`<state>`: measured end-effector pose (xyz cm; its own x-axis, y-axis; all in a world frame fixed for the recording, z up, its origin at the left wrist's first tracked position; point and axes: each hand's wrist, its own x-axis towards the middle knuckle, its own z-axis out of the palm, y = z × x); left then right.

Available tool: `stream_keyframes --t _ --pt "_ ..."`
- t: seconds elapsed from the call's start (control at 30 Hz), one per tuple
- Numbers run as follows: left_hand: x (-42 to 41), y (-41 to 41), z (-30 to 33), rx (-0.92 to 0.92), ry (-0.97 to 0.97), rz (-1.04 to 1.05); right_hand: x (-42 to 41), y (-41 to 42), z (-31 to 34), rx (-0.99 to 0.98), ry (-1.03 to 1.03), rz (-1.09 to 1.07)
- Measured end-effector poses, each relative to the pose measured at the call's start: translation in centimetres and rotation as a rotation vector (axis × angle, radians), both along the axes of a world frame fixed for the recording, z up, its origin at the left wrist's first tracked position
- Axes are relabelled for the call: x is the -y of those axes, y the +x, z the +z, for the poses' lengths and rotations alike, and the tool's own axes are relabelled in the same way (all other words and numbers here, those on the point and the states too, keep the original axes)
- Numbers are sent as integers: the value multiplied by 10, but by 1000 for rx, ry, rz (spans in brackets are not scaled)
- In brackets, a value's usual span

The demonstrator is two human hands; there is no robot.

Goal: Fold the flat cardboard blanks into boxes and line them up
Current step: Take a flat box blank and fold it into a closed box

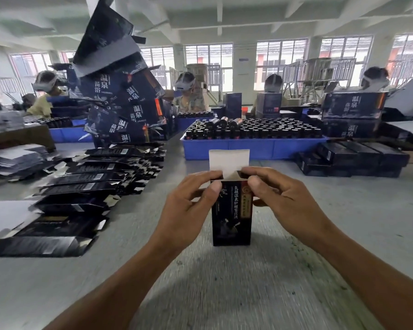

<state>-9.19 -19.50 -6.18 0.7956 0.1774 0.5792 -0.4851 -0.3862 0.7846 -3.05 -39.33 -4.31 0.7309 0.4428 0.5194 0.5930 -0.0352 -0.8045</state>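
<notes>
Flat blanks point(65, 194): dark printed cardboard blanks lie overlapped in a long row on the left of the grey table point(224, 294), running from the near left edge back toward the middle.
Leaning stack point(126, 101): behind that row, larger dark cartons with white characters are piled at tilted angles; the topmost ones reach up toward the ceiling.
Left hand point(188, 206): thumb and forefinger pinch the upper left corner of the box, the other fingers curled below; the forearm enters from the lower left.
Box point(231, 213): a dark carton with a red label strip stands upright on the table at the centre, between the two hands; its white top flap point(229, 163) stands open and upright above the mouth.
Right hand point(286, 201): thumb and forefinger pinch the upper right corner of the box; whether they also press a side flap inward is unclear, since the fingers cover it.
Blue tray point(253, 148): behind the box, a shallow blue tray holds many dark bottles point(260, 129) standing close together, with a few lying on top.
Finished boxes point(353, 160): to the right of the tray, dark closed boxes lie side by side in a low stack.
Background: people point(188, 91) work at the far side of the table, before a row of windows.
</notes>
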Motion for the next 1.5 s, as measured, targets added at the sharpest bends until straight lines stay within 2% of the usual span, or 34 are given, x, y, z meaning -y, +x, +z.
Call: stream_keyframes --t 0.13,0.3,0.6,0.83,1.07,1.27,1.5 --pt "2 0 5 123 35 29 -4 -3 1 6 129 23" --pt "2 -2 5 127 15 31 -5 -1 0 -25 206 25" --pt "2 -3 3 132 -1 26 -7 -8 3 93 201 -70" --pt "6 -5 5 68 -144 -37 -5 -5 1 69 178 -92" --pt "9 -6 7 85 -182 23 -5 -5 1 70 166 -87" --pt "5 -7 5 125 29 82 -4 -3 -1 87 121 -85" --pt "-1 -6 9 190 168 117 -4 1 -6 198 38 -139"
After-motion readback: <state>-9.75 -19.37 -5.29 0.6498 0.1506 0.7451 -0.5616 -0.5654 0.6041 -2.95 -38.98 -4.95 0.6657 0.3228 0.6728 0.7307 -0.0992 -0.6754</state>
